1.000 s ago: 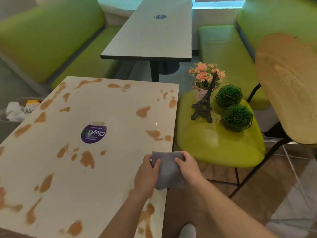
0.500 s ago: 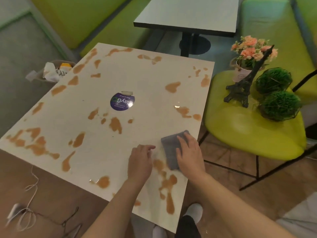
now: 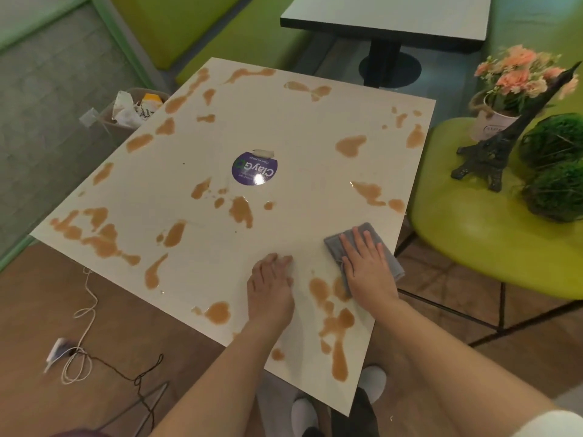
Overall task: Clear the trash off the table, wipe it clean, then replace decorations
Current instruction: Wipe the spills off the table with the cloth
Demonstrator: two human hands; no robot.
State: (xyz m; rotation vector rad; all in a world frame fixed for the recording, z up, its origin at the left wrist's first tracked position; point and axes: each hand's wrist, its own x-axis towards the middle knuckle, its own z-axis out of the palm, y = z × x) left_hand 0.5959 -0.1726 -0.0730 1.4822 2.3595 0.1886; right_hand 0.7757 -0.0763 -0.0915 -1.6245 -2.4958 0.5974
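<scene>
Off the worktop's (image 3: pixel 315 127) left edge, the bin (image 3: pixel 134 108) holds the trash. Brown spills (image 3: pixel 241 211) cover the surface from far left to right, around the sticker (image 3: pixel 255 168). My left hand (image 3: pixel 269 287) rests flat and empty, fingers straight. Just right of it my right hand (image 3: pixel 367 268) presses the cloth (image 3: pixel 362 231) flat with straight fingers at the near right edge. Most spills lie left and ahead of the cloth, so I judge the wipe runs leftward. The decorations wait on the chair (image 3: pixel 473 247) at right.
</scene>
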